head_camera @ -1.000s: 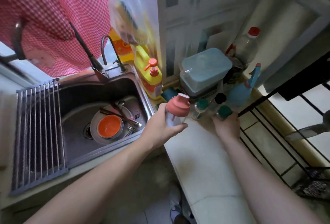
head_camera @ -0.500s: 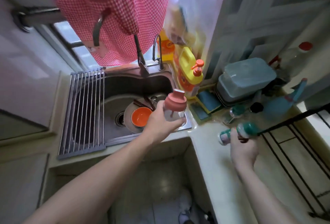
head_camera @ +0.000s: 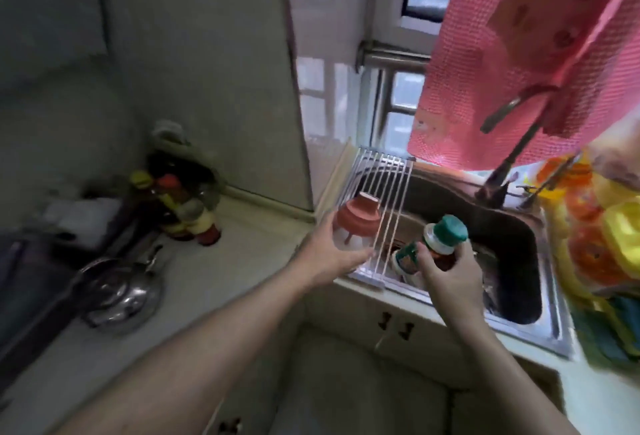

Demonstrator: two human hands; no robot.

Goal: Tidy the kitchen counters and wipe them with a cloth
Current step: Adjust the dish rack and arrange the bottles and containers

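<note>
The left hand (head_camera: 327, 256) is curled round a clear bottle (head_camera: 356, 218) with an orange-red top, holding it up by the wire rack (head_camera: 384, 192). Just to its right, the right hand (head_camera: 450, 278) grips a green-topped bottle (head_camera: 446, 233) over the sink (head_camera: 512, 226). It may hold a second small bottle (head_camera: 405, 258) too, but the blur hides that. Well left of the left hand, sauce bottles (head_camera: 183, 206) stand on the bench (head_camera: 242, 261). A pink cloth (head_camera: 485, 88) hangs above the right hand.
</note>
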